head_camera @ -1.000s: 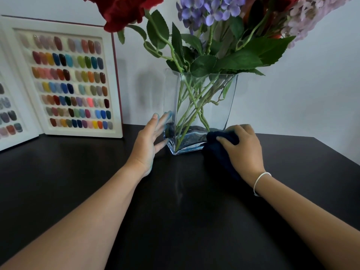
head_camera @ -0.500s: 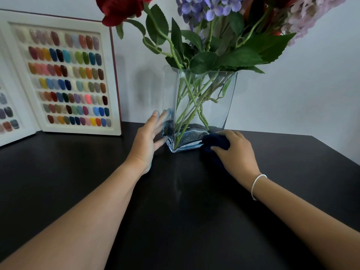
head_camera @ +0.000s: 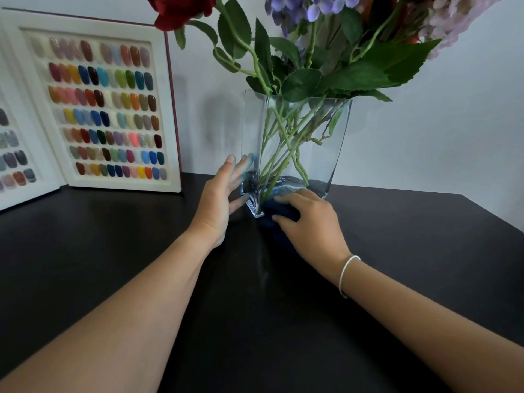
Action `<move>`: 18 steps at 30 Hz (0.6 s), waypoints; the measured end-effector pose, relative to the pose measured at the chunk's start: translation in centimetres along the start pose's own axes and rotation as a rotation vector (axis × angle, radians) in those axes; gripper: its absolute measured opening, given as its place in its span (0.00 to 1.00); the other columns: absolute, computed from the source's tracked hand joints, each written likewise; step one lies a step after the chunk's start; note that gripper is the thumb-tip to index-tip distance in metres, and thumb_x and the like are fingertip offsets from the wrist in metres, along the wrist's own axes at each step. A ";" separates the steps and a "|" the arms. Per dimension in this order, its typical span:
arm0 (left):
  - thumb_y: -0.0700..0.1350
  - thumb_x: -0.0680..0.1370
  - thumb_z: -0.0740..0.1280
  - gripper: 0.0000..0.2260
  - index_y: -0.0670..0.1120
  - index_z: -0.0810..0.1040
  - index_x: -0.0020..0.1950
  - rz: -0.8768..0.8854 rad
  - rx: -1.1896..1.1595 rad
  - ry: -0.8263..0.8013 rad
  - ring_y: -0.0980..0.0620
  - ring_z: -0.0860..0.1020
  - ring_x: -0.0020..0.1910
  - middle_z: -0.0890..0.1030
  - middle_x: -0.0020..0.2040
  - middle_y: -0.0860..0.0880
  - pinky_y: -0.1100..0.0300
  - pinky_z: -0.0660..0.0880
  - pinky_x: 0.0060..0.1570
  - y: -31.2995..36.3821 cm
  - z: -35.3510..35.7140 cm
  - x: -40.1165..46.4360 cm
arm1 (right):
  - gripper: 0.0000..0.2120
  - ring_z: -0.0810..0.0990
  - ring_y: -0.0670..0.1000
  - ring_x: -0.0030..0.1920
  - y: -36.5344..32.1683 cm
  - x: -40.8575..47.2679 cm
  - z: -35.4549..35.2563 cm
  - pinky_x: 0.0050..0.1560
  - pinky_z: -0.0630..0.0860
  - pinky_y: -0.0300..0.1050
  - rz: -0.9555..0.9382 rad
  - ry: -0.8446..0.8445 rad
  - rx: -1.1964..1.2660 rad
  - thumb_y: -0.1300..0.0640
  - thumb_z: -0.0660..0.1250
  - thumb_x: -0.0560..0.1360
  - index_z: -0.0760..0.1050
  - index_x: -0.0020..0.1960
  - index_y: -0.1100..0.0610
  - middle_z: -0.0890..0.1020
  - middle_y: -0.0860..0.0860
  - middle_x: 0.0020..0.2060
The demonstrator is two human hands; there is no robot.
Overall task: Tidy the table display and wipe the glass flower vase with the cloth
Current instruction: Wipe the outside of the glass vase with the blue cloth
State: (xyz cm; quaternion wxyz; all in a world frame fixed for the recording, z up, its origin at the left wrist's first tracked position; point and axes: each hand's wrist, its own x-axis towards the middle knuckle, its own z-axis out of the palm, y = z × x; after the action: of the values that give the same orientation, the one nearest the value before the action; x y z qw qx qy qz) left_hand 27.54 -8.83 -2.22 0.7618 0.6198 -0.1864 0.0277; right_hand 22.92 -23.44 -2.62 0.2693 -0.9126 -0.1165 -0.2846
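Observation:
A clear square glass vase [head_camera: 326, 137] stands on the black table [head_camera: 113, 251] near the back wall, holding green stems, a red rose and purple flowers [head_camera: 312, 7]. My left hand [head_camera: 218, 199] lies flat with fingers spread against the vase's left side near its base. My right hand [head_camera: 312, 219] presses a dark blue cloth [head_camera: 279, 212] against the bottom front of the vase, close to its near corner. Most of the cloth is hidden under my hand.
A white open display book of coloured nail samples [head_camera: 105, 109] leans against the wall at the left, with a second panel [head_camera: 14, 154] at the far left edge. The table's right corner [head_camera: 482, 211] lies beyond the vase.
My right hand has slid the cloth leftward along the vase's base, from its right side to the front near corner. My left hand stays on the left side.

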 end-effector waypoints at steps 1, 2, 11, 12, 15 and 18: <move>0.61 0.76 0.50 0.20 0.58 0.76 0.58 -0.002 0.001 0.002 0.57 0.66 0.68 0.71 0.68 0.54 0.53 0.67 0.62 0.0 0.0 0.0 | 0.13 0.76 0.54 0.51 -0.1 0.0 0.1 0.47 0.63 0.32 -0.008 -0.005 0.007 0.63 0.68 0.70 0.78 0.54 0.57 0.80 0.55 0.50; 0.61 0.76 0.50 0.20 0.58 0.76 0.59 -0.003 0.001 0.003 0.57 0.66 0.67 0.71 0.68 0.55 0.53 0.67 0.62 -0.1 0.0 0.1 | 0.13 0.76 0.53 0.50 -0.1 0.1 0.1 0.46 0.63 0.31 -0.012 -0.012 0.014 0.63 0.68 0.70 0.78 0.54 0.57 0.80 0.55 0.49; 0.58 0.78 0.50 0.19 0.55 0.74 0.61 -0.011 -0.010 -0.008 0.54 0.66 0.68 0.71 0.67 0.55 0.51 0.68 0.63 0.1 -0.3 0.0 | 0.10 0.74 0.51 0.44 3.9 0.9 -2.4 0.39 0.62 0.33 0.109 -0.018 -0.024 0.65 0.67 0.68 0.80 0.48 0.56 0.79 0.57 0.46; 0.58 0.78 0.50 0.19 0.55 0.74 0.61 -0.014 -0.012 -0.006 0.54 0.66 0.68 0.71 0.68 0.54 0.50 0.68 0.63 0.1 -0.3 0.0 | 0.10 0.74 0.52 0.44 4.6 1.0 -2.8 0.38 0.61 0.33 0.146 -0.003 -0.026 0.65 0.67 0.68 0.80 0.47 0.56 0.79 0.57 0.46; 0.57 0.78 0.50 0.19 0.54 0.74 0.62 -0.023 -0.015 -0.001 0.53 0.66 0.69 0.70 0.69 0.53 0.49 0.67 0.64 0.0 -0.3 0.1 | 0.10 0.73 0.52 0.43 5.6 1.1 -3.2 0.37 0.61 0.32 0.196 0.017 -0.026 0.66 0.66 0.69 0.80 0.47 0.57 0.79 0.58 0.47; 0.58 0.78 0.50 0.19 0.55 0.74 0.61 -0.025 -0.016 -0.002 0.53 0.66 0.69 0.71 0.68 0.53 0.48 0.67 0.65 0.0 -0.4 0.1 | 0.10 0.72 0.50 0.44 5.8 1.1 -3.2 0.38 0.61 0.31 0.195 0.025 -0.023 0.67 0.65 0.70 0.80 0.48 0.57 0.79 0.58 0.48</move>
State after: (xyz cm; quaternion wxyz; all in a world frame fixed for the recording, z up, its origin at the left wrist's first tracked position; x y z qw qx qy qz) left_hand 27.72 -8.50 -2.29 0.7668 0.6160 -0.1797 0.0162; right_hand 24.43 -29.94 -2.19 0.2866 -0.9190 -0.0202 -0.2699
